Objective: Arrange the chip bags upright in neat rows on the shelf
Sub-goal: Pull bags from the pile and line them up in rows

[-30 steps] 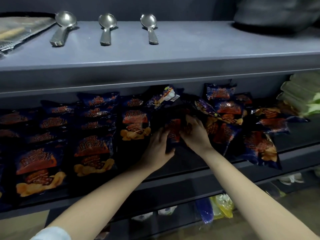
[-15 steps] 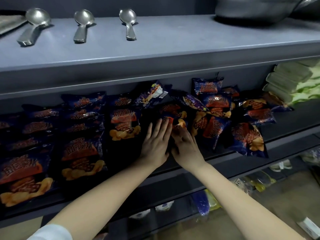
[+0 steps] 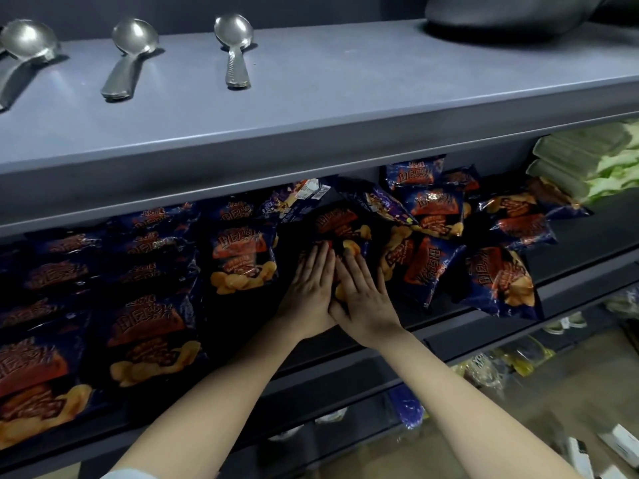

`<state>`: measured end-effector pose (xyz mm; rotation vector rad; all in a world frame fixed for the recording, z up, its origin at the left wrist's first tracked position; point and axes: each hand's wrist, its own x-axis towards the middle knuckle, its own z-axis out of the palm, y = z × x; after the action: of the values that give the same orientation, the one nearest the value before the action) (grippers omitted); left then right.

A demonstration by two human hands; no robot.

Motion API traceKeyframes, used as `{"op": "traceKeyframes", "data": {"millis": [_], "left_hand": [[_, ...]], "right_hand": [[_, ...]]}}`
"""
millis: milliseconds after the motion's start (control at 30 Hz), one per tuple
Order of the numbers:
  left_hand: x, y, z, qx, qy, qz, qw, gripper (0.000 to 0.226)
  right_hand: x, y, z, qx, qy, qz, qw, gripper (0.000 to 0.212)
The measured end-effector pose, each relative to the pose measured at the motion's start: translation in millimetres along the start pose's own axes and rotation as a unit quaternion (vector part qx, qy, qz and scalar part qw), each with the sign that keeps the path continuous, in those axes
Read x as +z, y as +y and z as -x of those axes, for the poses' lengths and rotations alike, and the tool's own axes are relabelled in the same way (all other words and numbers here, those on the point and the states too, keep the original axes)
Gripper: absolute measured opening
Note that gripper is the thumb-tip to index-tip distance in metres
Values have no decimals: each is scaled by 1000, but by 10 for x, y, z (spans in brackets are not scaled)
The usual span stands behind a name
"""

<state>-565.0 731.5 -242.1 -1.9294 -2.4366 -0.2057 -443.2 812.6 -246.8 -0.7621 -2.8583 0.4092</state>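
Two hands on one chip bag (image 3: 340,224).
We see left hand (image 3: 309,288), right hand (image 3: 363,295) pressing it, fingers straight, nothing gripped.

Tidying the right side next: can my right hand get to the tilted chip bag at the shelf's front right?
Probably yes. The right hand lies flat close by, gripping nothing, and the tilted chip bag lies at the front with nothing covering it.

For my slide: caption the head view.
Left hand and right hand press flat on a chip bag on the shelf.
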Motion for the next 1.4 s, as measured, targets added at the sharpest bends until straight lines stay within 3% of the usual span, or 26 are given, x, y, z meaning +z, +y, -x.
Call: {"op": "traceKeyframes", "data": {"millis": [233, 333, 433, 600, 667, 767, 867, 933, 1067, 1167, 1300, 1400], "left_hand": [[-128, 47, 0, 1, -3, -48, 999, 92], [-209, 35, 55, 44, 1, -82, 996, 84], [-191, -39, 253, 130, 36, -115, 984, 67], [-246, -116, 579, 195, 81, -96, 973, 68], [-286, -156, 687, 210, 65, -92, 971, 70], [-305, -220, 868, 220, 34, -65, 973, 71], [-322, -288, 1060, 191, 13, 22, 981, 66], [-364, -321, 1166, 163, 11, 64, 985, 62], [-462, -308, 1305, 128, 66, 53, 988, 43], [-486, -303, 1357, 71, 116, 20, 990, 41], [-501, -254, 1354, -39, 94, 46, 994, 45], [-477, -197, 1312, -129, 12, 58, 990, 57]], "right_hand": [[-59, -3, -21, -1, -5, -3, 1000, 82], [-161, 35, 52, -19, 72, -14, 997, 70], [-186, 88, 165, -65, 168, -20, 983, 38], [-338, 43, 209, -73, 260, -97, 958, 30], [-416, -17, 143, -31, 224, -153, 962, 17], [-512, -119, 18, 78, 37, -262, 961, 34], [-487, -236, -22, 84, -157, -366, 913, 49], [-372, -247, -34, 63, -181, -409, 892, 53], [-259, -353, -84, 79, -157, -549, 817, 43], [-237, -479, -179, 102, -97, -613, 777, 40], [-170, -632, -376, 88, -33, -598, 796, 42], [-96, -757, -488, 104, 0, -579, 809, 40]]}}
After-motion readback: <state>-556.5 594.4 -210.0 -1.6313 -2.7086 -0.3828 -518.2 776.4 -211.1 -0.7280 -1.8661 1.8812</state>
